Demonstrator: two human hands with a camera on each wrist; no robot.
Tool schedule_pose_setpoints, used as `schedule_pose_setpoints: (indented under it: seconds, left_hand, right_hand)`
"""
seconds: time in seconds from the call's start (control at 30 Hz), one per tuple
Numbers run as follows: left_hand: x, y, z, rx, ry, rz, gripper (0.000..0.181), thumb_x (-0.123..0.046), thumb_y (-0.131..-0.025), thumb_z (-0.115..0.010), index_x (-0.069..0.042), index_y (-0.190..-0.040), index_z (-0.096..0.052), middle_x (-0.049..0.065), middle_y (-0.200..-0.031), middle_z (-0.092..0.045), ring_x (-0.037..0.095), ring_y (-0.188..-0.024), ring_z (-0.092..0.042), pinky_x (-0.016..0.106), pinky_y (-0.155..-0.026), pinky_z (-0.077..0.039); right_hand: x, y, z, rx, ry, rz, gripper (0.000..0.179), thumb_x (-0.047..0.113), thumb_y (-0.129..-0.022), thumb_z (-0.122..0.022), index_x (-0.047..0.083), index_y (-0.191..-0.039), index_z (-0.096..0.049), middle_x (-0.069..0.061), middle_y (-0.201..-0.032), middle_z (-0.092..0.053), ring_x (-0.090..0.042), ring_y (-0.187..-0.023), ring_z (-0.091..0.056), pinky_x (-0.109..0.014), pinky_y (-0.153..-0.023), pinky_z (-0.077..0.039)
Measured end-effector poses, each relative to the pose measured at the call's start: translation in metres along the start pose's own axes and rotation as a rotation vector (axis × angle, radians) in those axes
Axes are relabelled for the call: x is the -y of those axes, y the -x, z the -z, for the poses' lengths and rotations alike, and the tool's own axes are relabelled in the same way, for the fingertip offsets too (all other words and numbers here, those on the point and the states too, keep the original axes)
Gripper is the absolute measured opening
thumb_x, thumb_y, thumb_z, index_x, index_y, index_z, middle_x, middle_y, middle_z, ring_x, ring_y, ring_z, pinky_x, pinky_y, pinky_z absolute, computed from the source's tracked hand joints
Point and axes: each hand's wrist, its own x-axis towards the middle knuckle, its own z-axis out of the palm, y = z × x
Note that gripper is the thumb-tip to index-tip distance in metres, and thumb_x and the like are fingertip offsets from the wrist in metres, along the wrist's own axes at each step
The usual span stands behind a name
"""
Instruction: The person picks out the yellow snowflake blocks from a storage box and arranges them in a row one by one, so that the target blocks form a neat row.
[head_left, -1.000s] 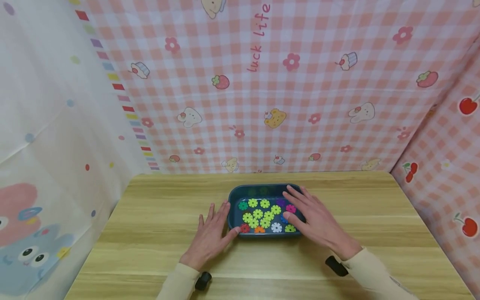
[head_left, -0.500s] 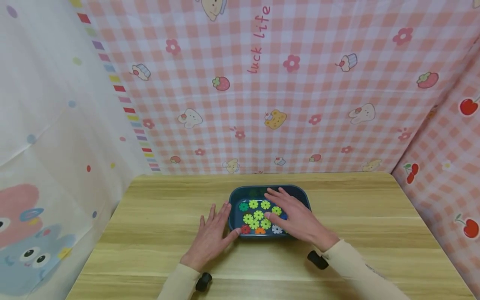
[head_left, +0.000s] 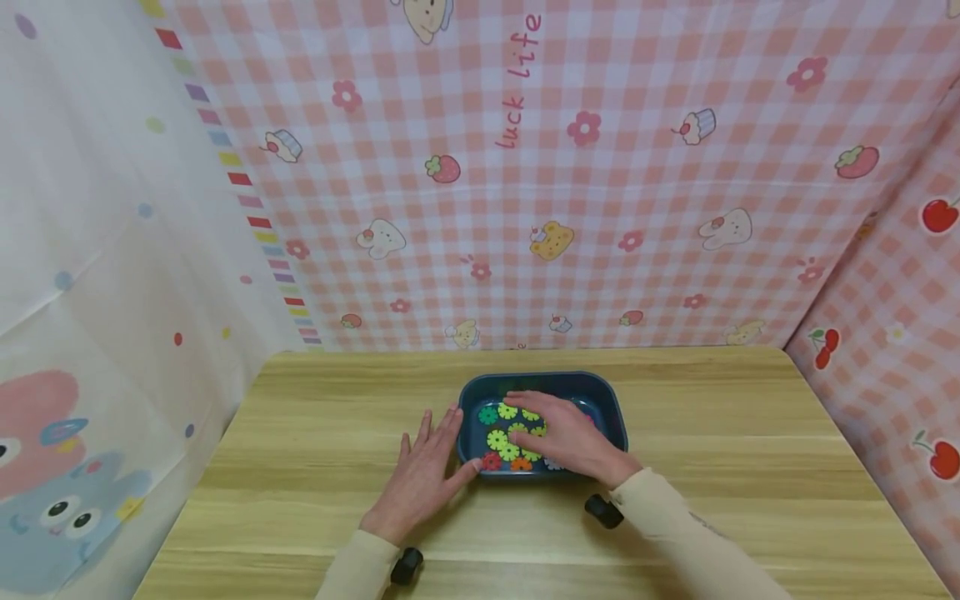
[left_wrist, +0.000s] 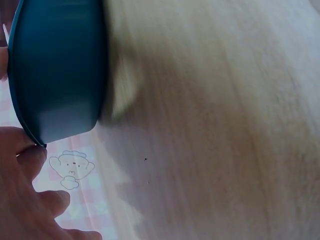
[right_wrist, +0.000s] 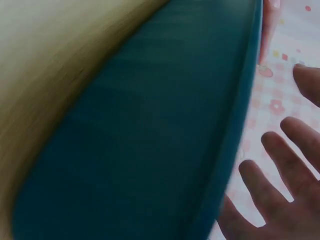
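My right hand (head_left: 567, 437) moved left, fingers (right_wrist: 285, 162) wide, hiding some flower pieces (head_left: 495, 436). My left hand (head_left: 420, 485), wide too, touches the tray (head_left: 581, 387).

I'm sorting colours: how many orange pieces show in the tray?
1: the orange piece, by the tray's near wall, beside the red piece. The right hand may hide others.

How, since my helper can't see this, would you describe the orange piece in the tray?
On the wooden table sits a dark blue tray. Along its near wall, just right of the red piece, lies the notched orange piece, the only orange one showing.
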Motion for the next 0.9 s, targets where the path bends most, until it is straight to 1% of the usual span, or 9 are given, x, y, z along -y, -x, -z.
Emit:
schedule_pose_setpoints:
  seconds: [0.2,0.4,0.47,0.63,0.9]
  left_hand:
    - [0.000,0.000,0.001,-0.003,0.014,-0.006,0.081,-0.057,-0.103,-0.055,-0.013,-0.165,-0.026,0.007,-0.171,-0.025,0.044,-0.156,-0.014,0.074,-0.117,-0.016]
    - [0.001,0.001,0.000,-0.003,0.017,-0.016,0.081,-0.056,-0.103,-0.055,-0.012,-0.165,-0.026,0.008,-0.170,-0.026,0.043,-0.156,-0.015,0.075,-0.117,-0.017]
    - [0.001,0.001,0.000,-0.004,0.016,-0.018,0.081,-0.057,-0.103,-0.055,-0.012,-0.165,-0.027,0.009,-0.170,-0.026,0.043,-0.156,-0.015,0.075,-0.117,-0.017]
    - [0.002,0.001,0.000,-0.012,0.006,-0.024,0.081,-0.057,-0.103,-0.054,-0.012,-0.165,-0.027,0.009,-0.170,-0.027,0.044,-0.156,-0.016,0.075,-0.116,-0.019]
    - [0.004,0.000,-0.002,-0.009,0.013,-0.026,0.081,-0.058,-0.104,-0.052,-0.012,-0.165,-0.026,0.008,-0.170,-0.025,0.043,-0.156,-0.015,0.075,-0.116,-0.019]
  right_hand:
    - [-0.005,-0.012,-0.008,0.031,-0.033,-0.010,0.049,0.021,-0.096,-0.076,0.009,-0.142,-0.063,-0.008,-0.144,-0.062,-0.028,-0.136,-0.055,-0.053,-0.111,-0.045]
    - [-0.009,-0.023,-0.015,0.085,-0.049,-0.052,0.044,0.017,-0.095,-0.078,0.009,-0.137,-0.067,-0.007,-0.141,-0.064,-0.028,-0.133,-0.057,-0.052,-0.109,-0.047]
    - [-0.011,-0.026,-0.017,0.100,-0.047,-0.054,0.041,0.016,-0.095,-0.077,0.008,-0.135,-0.068,-0.008,-0.139,-0.064,-0.029,-0.131,-0.058,-0.051,-0.109,-0.048]
    - [-0.017,-0.033,-0.024,0.127,-0.037,-0.043,0.037,0.014,-0.095,-0.078,0.007,-0.130,-0.071,-0.009,-0.135,-0.066,-0.029,-0.127,-0.060,-0.050,-0.107,-0.049]
    - [-0.022,-0.040,-0.030,0.166,-0.019,-0.017,0.035,0.012,-0.091,-0.081,0.006,-0.125,-0.074,-0.006,-0.124,-0.069,-0.024,-0.116,-0.063,-0.047,-0.104,-0.052]
